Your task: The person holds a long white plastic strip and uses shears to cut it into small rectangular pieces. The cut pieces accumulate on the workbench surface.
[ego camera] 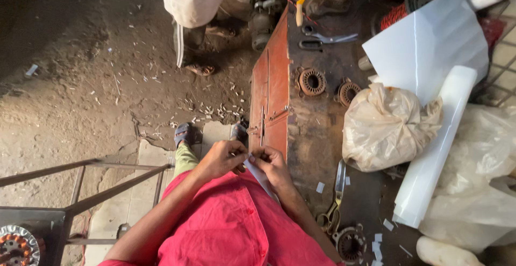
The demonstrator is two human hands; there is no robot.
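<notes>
- The white paper strip sits between your two hands, right at the near corner of the red-brown metal worktop, above your lap in the red shirt.
- Your left hand has its grip pinched narrow on the upper end of the strip, fingertips closed onto it.
- Your right hand does the same on the other side, grip tight, with the rest of the strip trailing down past your wrist.
- What I'd watch: the strip looks thin and floppy, so pulling the two hands apart unevenly could crease or tear it, just my read.
- It's also hanging off the worktop edge, so if either pinch slips it probably ends up on the dirt floor among all those little white offcuts, good luck finding it.
- Scissors lie on the worktop just right of your right forearm, blades pointing away from you. An elbow swing could knock them off.
- Further out: two round wound cores on the worktop, a tied plastic bag, a long white roll and a big white sheet.
- Another person's sandalled foot is on the floor ahead of you, well apart from your hands.
</notes>
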